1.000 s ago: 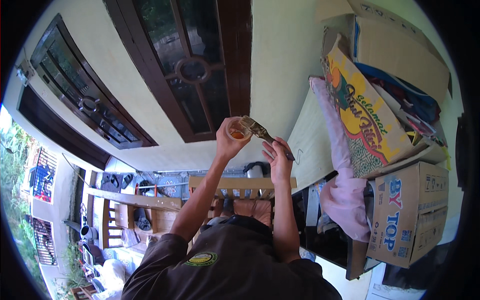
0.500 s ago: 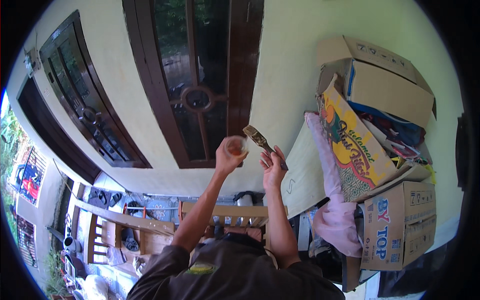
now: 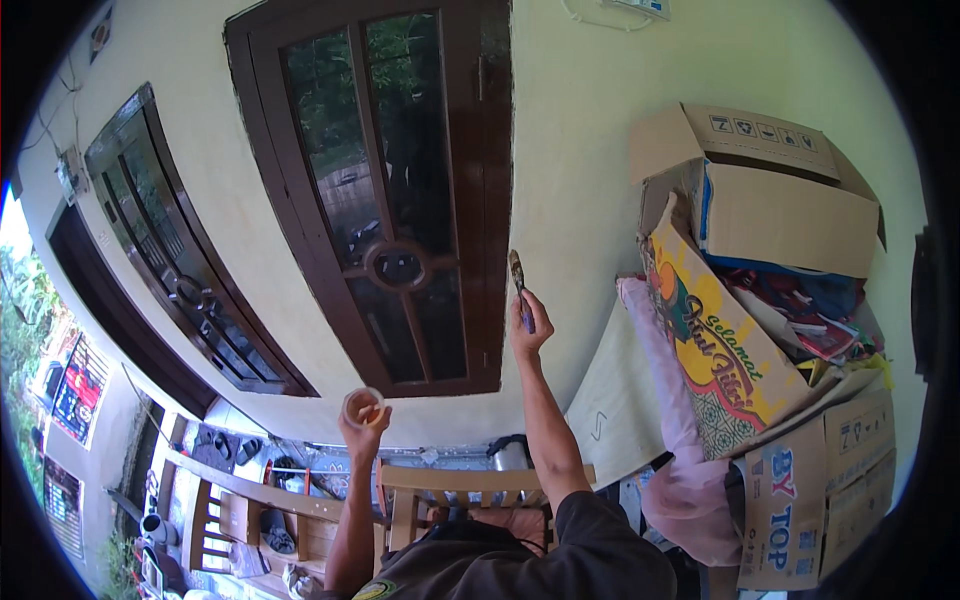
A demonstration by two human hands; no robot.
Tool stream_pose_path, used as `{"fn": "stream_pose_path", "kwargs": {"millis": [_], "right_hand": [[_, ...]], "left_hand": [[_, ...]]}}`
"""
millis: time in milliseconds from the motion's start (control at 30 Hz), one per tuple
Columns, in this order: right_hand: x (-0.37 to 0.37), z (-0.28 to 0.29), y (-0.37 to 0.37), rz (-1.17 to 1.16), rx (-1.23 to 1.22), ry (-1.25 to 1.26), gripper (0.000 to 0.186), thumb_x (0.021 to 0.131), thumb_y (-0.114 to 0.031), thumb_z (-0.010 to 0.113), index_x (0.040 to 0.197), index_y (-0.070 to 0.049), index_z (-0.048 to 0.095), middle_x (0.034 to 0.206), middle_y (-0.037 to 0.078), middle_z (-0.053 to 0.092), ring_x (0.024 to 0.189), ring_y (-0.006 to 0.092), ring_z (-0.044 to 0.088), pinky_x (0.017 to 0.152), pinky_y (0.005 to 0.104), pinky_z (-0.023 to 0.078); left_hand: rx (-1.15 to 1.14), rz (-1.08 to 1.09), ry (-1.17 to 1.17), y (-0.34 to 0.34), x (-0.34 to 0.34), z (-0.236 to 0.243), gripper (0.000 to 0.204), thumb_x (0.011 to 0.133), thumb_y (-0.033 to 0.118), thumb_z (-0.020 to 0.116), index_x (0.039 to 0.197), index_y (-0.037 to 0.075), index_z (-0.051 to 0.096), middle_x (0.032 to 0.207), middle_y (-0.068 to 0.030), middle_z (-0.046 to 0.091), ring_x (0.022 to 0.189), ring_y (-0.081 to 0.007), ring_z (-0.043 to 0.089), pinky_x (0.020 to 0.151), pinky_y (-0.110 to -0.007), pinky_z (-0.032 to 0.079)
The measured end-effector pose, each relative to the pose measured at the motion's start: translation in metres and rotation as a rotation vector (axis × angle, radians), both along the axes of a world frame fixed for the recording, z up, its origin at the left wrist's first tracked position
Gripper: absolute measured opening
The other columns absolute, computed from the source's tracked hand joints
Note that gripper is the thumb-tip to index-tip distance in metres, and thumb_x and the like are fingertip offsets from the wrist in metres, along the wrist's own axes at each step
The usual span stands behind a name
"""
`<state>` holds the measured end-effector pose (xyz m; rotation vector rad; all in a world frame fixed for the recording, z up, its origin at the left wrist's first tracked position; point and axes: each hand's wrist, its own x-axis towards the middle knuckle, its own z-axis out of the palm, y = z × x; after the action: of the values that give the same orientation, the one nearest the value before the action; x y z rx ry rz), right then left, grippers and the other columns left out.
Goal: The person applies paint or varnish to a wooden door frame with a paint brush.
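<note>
My right hand is closed round the handle of a paintbrush. The brush stands nearly upright, its bristles by the right edge of a dark brown window frame; whether they touch the frame or wall, I cannot tell. Lower and to the left, my left hand grips a clear plastic cup with a little brownish liquid in it. The cup is below the window, in front of the pale wall.
Cardboard boxes and a yellow printed carton are piled at right, with pink cloth hanging beside them. A wooden bench stands below my arms. Another brown window is at left, with sandals on the floor.
My hands have moved apart. The left hand has lowered and gone left with the cup; the right has the brush up against the window's right side, now more upright. The view has shifted upward.
</note>
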<state>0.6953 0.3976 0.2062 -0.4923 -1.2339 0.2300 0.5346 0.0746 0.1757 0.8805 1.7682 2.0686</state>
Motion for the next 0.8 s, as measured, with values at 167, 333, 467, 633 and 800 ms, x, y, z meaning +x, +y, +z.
{"fn": "stream_pose_path", "kwargs": {"millis": [167, 333, 467, 633, 800], "right_hand": [[-0.012, 0.001, 0.021, -0.005, 0.078, -0.031, 0.022, 0.081, -0.001, 0.073, 0.102, -0.001, 0.069, 0.095, 0.015, 0.071, 0.085, 0.0257, 0.071, 0.075, 0.0325, 0.057], [-0.019, 0.000, 0.033, 0.018, 0.091, -0.080, 0.021, 0.080, -0.003, 0.074, 0.101, -0.003, 0.069, 0.097, 0.015, 0.071, 0.087, 0.0298, 0.071, 0.077, 0.0356, 0.057], [-0.019, -0.013, 0.043, 0.039, 0.054, -0.122, 0.022, 0.080, -0.003, 0.073, 0.102, -0.004, 0.068, 0.097, 0.016, 0.071, 0.087, 0.0299, 0.071, 0.076, 0.0357, 0.057], [-0.015, -0.030, 0.031, 0.051, 0.001, -0.156, 0.022, 0.080, -0.003, 0.073, 0.102, -0.003, 0.068, 0.097, 0.016, 0.071, 0.086, 0.0298, 0.071, 0.076, 0.0356, 0.057], [-0.022, -0.006, 0.037, -0.009, 0.100, -0.131, 0.022, 0.080, -0.003, 0.073, 0.102, -0.003, 0.068, 0.097, 0.015, 0.071, 0.085, 0.0295, 0.071, 0.075, 0.0353, 0.057]], "left_hand": [[-0.031, 0.048, -0.002, -0.008, -0.006, 0.015, 0.047, 0.071, -0.001, 0.080, 0.112, 0.001, 0.057, 0.097, -0.0071, 0.060, 0.079, -0.0162, 0.062, 0.056, -0.023, 0.053], [-0.066, 0.024, -0.002, 0.003, -0.020, 0.001, 0.045, 0.071, 0.001, 0.080, 0.110, 0.001, 0.058, 0.097, -0.0067, 0.060, 0.083, -0.0158, 0.062, 0.065, -0.025, 0.055], [-0.080, -0.010, 0.007, 0.012, -0.022, 0.000, 0.044, 0.070, 0.002, 0.080, 0.108, 0.001, 0.059, 0.097, -0.0061, 0.061, 0.086, -0.0156, 0.061, 0.075, -0.027, 0.055], [-0.103, 0.006, 0.049, 0.012, -0.023, 0.000, 0.044, 0.070, 0.002, 0.080, 0.108, 0.002, 0.059, 0.097, -0.0066, 0.062, 0.086, -0.0158, 0.062, 0.080, -0.030, 0.054], [-0.123, 0.025, 0.062, 0.009, -0.016, 0.002, 0.044, 0.070, 0.003, 0.080, 0.108, 0.002, 0.060, 0.097, -0.0072, 0.063, 0.088, -0.0161, 0.062, 0.084, -0.032, 0.053]]}}
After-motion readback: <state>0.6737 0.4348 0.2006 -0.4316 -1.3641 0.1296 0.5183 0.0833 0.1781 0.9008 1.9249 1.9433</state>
